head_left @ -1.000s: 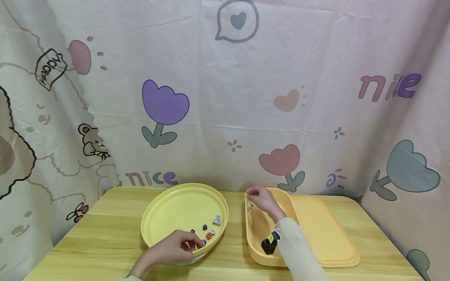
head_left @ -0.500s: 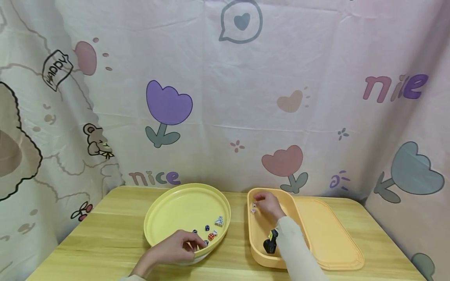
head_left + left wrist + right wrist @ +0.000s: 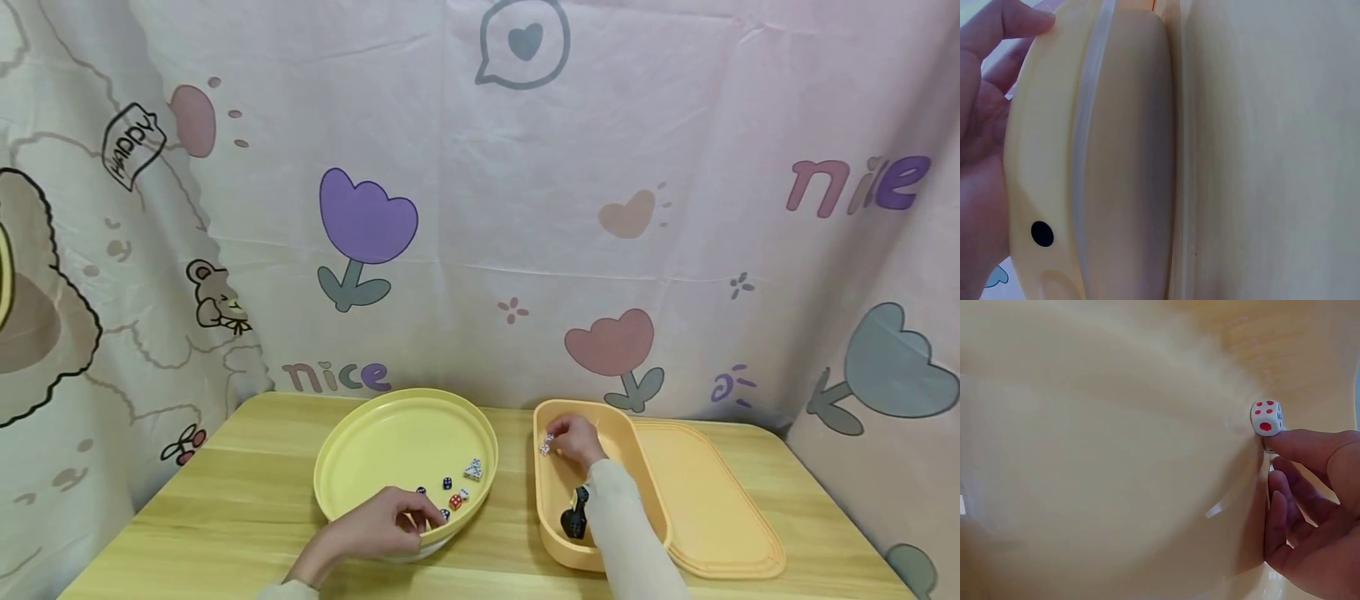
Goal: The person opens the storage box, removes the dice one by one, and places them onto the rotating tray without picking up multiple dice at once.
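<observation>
In the head view my left hand (image 3: 386, 523) hangs over the near rim of a round yellow tray (image 3: 390, 450). Its fingers curve inside, right beside a dark blue die (image 3: 445, 515); I cannot tell whether they pinch anything. The left wrist view has the thumb tip overlapping the tray's pale outer rim (image 3: 1047, 125). Inside a yellow-orange rectangular box (image 3: 551, 537), my right hand (image 3: 576, 439) pinches a white die (image 3: 549, 437) close to the left wall. The right wrist view shows red pips on a white die (image 3: 1266, 419) at the thumb, with another partly hidden below it.
Near the tray's right side lie a red die (image 3: 455, 502), dark blue dice (image 3: 447, 482) and a cluster of white dice (image 3: 472, 471). A flat orange lid (image 3: 720, 508) lies right of the box. A patterned curtain (image 3: 465, 200) hangs behind the wooden table (image 3: 202, 500).
My right hand has come down from the box's far left corner to the white dice. The left hand keeps its place at the tray, while the head view has shifted slightly.
</observation>
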`<state>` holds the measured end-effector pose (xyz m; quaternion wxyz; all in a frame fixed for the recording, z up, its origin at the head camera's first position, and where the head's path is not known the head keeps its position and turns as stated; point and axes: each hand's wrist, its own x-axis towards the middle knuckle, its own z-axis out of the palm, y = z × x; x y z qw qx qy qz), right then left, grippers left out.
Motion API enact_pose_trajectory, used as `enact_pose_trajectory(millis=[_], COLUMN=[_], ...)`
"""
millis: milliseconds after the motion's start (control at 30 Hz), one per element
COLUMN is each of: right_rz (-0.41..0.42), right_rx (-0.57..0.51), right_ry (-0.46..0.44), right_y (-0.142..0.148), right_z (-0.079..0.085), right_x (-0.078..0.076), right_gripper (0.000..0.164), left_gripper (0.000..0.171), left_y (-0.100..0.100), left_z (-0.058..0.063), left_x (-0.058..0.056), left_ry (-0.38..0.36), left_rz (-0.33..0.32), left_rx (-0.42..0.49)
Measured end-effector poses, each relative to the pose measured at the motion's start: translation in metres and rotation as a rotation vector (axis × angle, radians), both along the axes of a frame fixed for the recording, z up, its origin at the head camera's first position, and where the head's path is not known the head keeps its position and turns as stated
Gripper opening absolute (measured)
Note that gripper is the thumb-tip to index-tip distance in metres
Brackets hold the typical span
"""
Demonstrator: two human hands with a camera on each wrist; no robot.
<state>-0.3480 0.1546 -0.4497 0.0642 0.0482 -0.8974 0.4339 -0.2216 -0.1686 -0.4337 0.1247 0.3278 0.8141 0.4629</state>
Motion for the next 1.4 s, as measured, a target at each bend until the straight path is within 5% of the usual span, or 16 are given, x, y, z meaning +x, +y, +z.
enact_pose_trajectory(millis=[300, 733, 1000, 1400], right_rz=[-0.018, 0.075, 0.168, 0.263], right_rx=[-0.014, 0.03, -0.107, -0.103], right_ry=[-0.04, -0.112, -0.184, -0.088], right_y=[0.004, 0.01, 0.017, 0.018], right_z=[0.0, -0.007, 0.01, 0.034], right_x=[0.004, -0.004, 0.0, 0.005], right_gripper=[0.011, 0.011, 0.004, 0.011], left_gripper=[0.034, 0.034, 0.034, 0.034], left_y=[0.001, -0.001, 0.001, 0.001], left_z=[0.0, 0.0, -0.001, 0.0], left_x=[-0.001, -0.001, 0.0, -0.001], left_ry=[0.014, 0.012, 0.017, 0.009], left_rz=[-0.005, -0.008, -0.021, -0.016], left_rx=[-0.003, 0.003, 0.022, 0.011])
